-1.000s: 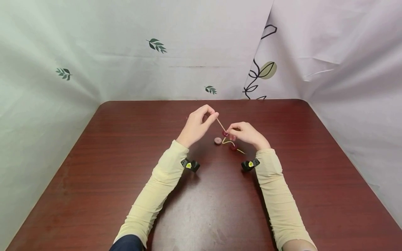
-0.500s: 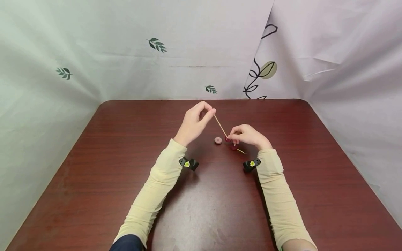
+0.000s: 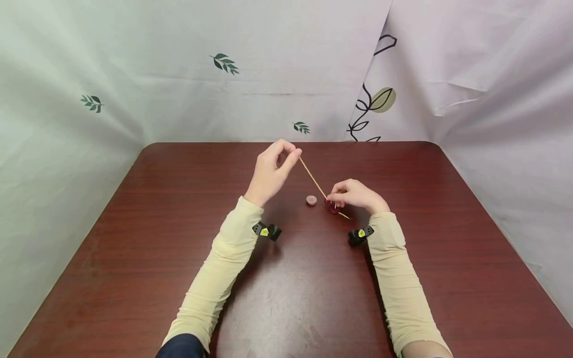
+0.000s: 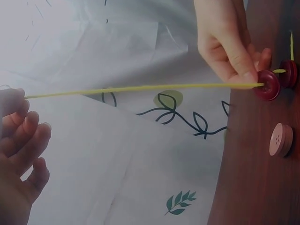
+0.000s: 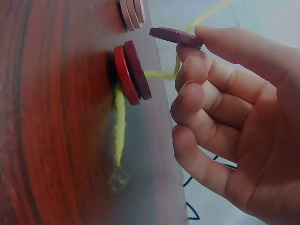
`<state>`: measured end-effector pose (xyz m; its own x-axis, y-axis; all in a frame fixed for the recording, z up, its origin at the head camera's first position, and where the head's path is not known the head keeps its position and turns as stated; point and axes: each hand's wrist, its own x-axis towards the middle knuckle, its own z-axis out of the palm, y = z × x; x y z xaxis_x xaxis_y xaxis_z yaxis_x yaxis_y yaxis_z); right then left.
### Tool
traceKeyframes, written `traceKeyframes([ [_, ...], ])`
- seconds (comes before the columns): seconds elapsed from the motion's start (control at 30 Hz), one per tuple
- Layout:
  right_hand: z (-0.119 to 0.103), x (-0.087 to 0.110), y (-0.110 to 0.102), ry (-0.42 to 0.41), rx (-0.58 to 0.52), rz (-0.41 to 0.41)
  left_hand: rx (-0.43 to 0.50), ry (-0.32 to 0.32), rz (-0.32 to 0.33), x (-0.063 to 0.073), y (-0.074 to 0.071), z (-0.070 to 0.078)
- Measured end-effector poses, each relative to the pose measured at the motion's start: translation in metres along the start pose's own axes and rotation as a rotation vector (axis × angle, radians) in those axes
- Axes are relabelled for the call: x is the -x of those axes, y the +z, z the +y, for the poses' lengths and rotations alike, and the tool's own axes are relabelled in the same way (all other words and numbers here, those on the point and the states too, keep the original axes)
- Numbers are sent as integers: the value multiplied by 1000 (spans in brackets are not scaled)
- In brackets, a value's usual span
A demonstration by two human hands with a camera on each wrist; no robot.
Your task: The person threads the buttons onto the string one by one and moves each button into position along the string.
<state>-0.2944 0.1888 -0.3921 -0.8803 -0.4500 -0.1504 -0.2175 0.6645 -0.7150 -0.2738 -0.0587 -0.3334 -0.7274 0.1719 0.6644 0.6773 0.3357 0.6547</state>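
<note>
My left hand [image 3: 270, 173] pinches the upper end of a yellow string [image 4: 140, 89], which stretches taut down to the right. With thumb and fingertips, my right hand [image 3: 356, 194] pinches a dark red button [image 5: 169, 35] by its edge. The string passes through this button. Below it, a bright red button [image 5: 125, 77] and another dark red button [image 5: 139, 70] lie face to face on the table, also strung. The string's frayed tail [image 5: 119, 136] extends beyond them.
Pale pink buttons [image 5: 132, 14], seemingly stacked, sit on the brown table [image 3: 286, 288] to the left of the red ones. White patterned cloth [image 3: 179, 74] hangs behind the table.
My left hand has moved up and left, drawing out more string. The button in my right hand has come down toward the other red buttons; slack string between them has shortened.
</note>
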Motion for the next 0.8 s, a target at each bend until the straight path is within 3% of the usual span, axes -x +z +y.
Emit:
traceKeyframes([
  [0.3,-17,9,-2,31,4,-44,21,20,75,-2,-5,0],
  [0.57,9,2,-2,30,11,-58,36,15,106,-3,-7,-2],
  [0.8,16,0,-3,38,21,-86,34,-6,104,-3,-9,-3],
])
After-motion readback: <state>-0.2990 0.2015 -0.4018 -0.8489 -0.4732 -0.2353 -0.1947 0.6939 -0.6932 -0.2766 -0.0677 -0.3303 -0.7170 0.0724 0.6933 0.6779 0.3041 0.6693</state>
